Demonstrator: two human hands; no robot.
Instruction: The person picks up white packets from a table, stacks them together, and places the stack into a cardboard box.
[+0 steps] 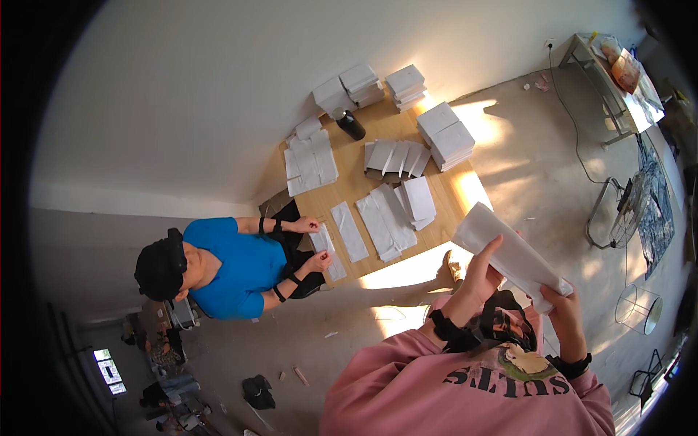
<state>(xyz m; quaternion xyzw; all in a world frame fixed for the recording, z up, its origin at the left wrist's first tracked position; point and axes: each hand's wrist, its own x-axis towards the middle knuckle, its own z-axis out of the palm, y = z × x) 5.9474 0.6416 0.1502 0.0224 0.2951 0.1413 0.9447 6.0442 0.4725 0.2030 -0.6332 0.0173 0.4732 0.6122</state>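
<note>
A long white folded sheet [509, 251], perhaps a flat bag, is held up in front of my chest at a slant; whether it is paper or plastic, I cannot tell. My left hand [476, 280] grips its near left edge with the thumb on top. At its lower right end my right hand [563, 304] pinches a corner, which is creased there. Beyond it, on the wooden table [454, 200], lie white folded sheets [385, 221] and a small white stack [418, 200].
Across the table a person in a blue shirt [236, 254] handles a white strip [323, 240]. Stacks of white packets [446, 134] and a dark bottle [349, 123] stand on the table. A fan [629, 207] and a side table [611, 87] are at the right.
</note>
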